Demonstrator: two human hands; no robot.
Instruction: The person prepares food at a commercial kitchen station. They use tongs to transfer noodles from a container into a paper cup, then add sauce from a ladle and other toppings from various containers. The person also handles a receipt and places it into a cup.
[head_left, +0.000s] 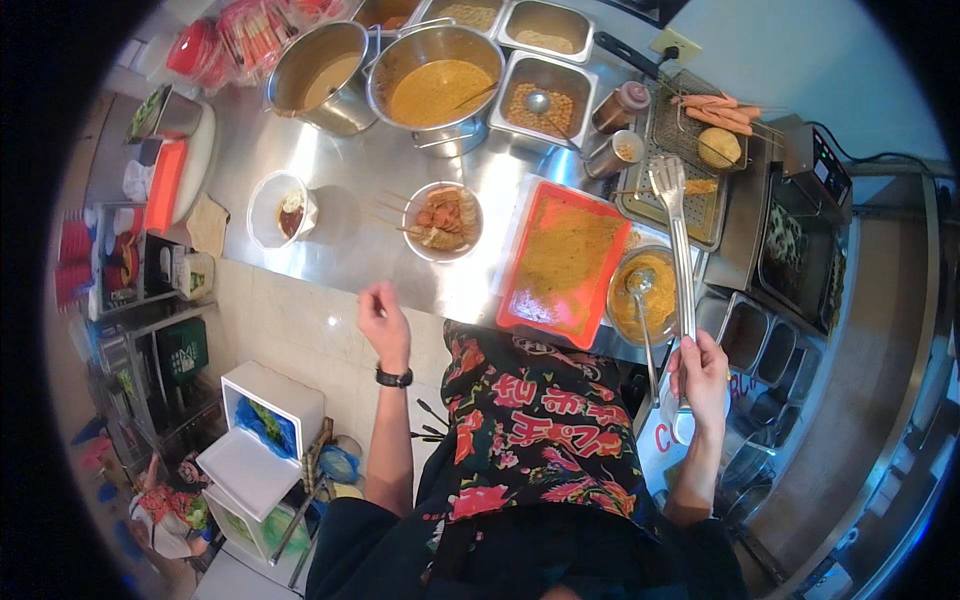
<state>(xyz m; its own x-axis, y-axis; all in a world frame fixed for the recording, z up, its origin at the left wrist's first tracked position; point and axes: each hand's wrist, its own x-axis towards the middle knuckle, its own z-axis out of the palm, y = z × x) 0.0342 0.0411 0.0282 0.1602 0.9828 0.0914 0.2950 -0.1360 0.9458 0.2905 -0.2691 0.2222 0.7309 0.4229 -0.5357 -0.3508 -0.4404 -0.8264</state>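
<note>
My right hand (703, 367) grips a pair of metal tongs (681, 255), whose slotted head reaches toward a perforated draining tray (709, 214). A skewer with a fried piece lies on that tray. My left hand (386, 322) hovers in front of the steel counter edge, fingers loosely curled and seemingly holding nothing. Just beyond it stands a white bowl (444, 223) of skewered food topped with reddish sauce. To its left is a white paper bowl (282, 210) with dark sauce and a pale dollop. A red tray (566, 262) coated in yellow-brown sauce lies before me, beside a metal bowl (643, 296) of yellow powder with a spoon.
Two steel pots (436, 82) of sauce and several steel pans (544, 97) line the counter's back. Squeeze bottles (622, 107) stand near a wire fryer basket (694, 127) holding sausages. A fryer (802, 225) is at right. Foam boxes (274, 420) and another person (169, 517) are at lower left.
</note>
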